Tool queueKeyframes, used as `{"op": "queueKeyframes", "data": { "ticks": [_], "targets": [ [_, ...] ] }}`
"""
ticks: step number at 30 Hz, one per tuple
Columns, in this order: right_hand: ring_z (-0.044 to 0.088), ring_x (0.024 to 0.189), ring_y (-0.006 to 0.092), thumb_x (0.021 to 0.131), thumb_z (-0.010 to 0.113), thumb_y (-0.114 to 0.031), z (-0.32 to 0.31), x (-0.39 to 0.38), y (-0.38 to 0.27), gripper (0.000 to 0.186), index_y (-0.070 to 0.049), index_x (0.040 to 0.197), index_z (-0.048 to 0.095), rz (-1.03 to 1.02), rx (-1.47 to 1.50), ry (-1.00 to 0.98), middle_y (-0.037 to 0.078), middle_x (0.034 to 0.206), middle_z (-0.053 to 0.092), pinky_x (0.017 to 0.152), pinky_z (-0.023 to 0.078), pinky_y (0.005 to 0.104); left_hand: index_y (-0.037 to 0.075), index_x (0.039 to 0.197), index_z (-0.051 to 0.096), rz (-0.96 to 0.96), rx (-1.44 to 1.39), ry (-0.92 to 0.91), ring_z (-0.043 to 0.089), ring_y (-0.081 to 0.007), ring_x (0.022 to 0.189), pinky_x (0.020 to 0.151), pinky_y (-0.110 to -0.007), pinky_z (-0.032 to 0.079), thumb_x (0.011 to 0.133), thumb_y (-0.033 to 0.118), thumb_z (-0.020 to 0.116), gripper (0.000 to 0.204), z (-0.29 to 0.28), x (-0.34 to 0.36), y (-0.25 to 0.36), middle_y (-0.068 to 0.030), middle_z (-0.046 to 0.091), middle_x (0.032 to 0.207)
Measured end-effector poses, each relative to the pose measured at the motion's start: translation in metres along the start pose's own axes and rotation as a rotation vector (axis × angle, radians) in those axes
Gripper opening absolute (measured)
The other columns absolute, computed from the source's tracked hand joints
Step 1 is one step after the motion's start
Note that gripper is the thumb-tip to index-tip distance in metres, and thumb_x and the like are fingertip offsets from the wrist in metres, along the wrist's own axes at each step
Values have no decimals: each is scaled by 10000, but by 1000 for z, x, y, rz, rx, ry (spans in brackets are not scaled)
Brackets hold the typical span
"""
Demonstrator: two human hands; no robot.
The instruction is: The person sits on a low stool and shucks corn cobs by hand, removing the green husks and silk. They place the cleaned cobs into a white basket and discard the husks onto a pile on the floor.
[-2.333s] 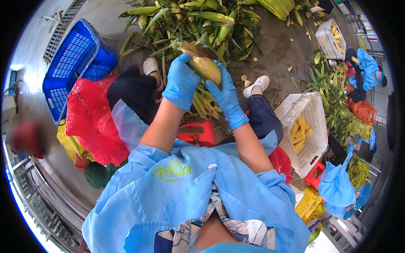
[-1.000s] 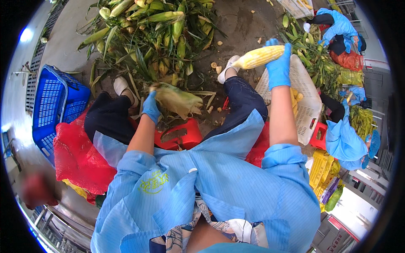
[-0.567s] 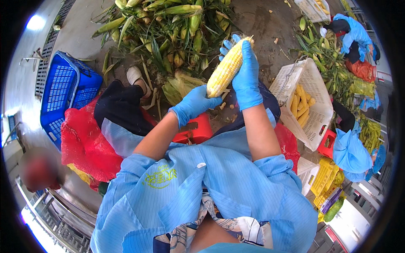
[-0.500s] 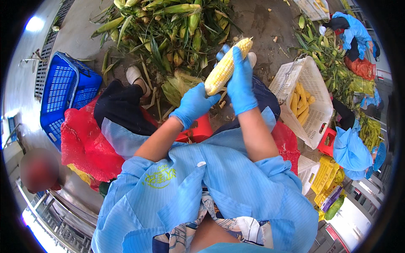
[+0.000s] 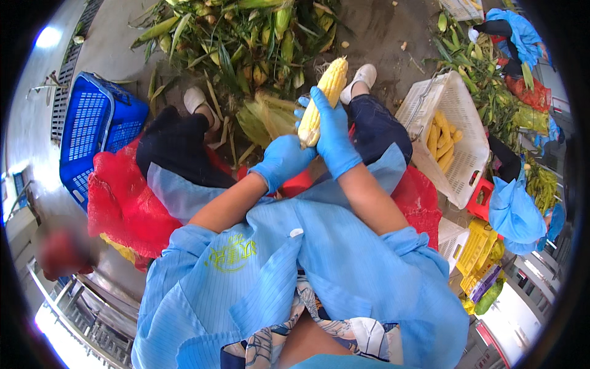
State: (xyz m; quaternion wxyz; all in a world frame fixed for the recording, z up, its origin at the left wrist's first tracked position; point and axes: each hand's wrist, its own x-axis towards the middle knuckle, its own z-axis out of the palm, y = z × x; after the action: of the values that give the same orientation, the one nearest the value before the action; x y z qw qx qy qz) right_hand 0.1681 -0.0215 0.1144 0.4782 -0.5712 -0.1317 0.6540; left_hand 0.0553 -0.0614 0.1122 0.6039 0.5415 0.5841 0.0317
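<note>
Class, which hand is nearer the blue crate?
Left: the left hand, at the cob's lower end, is right of the blue crate; the right hand, around the cob, is farther right.

The corncob point(image 5: 330, 85) looks bumpy, the blue crate point(image 5: 87, 117) plastic, the smock point(image 5: 362, 270) matt cloth.

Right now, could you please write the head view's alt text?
A gloved right hand grips a peeled corn cob, left hand at its base; green-husked corn lies heaped beyond, a white crate of cobs stands right.
</note>
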Motion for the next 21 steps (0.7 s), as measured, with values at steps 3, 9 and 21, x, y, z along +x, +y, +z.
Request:
{"op": "queueKeyframes", "data": {
  "ticks": [3, 9, 21],
  "targets": [
    [623, 670, 253, 817, 664, -309, -7, 3, 6, 408, -49, 1072, 479, 55, 128, 20, 147, 846, 614, 524, 524, 363, -19, 802, 633, -74, -453, -123, 572, -151, 523, 491, -279, 477, 728, 181, 617, 214, -2, 1, 5, -75, 612, 663],
    [612, 676, 242, 842, 599, -397, -24, 8, 14, 464, -17, 1088, 492, 139, 167, -99, 143, 828, 613, 578, 524, 374, -29, 834, 661, -94, -149, -32, 632, -265, 646, 606, -359, 511, 655, 206, 659, 295, 10, 6, -2, -172, 641, 737],
    [599, 693, 201, 807, 595, -497, -39, 15, 8, 727, 88, 1209, 437, 661, 457, -514, 117, 848, 601, 619, 526, 300, 105, 729, 670, 456, 691, 2, 633, -324, 684, 600, -418, 499, 653, 289, 610, 208, -17, -20, 0, -138, 638, 713]
  ]
}}
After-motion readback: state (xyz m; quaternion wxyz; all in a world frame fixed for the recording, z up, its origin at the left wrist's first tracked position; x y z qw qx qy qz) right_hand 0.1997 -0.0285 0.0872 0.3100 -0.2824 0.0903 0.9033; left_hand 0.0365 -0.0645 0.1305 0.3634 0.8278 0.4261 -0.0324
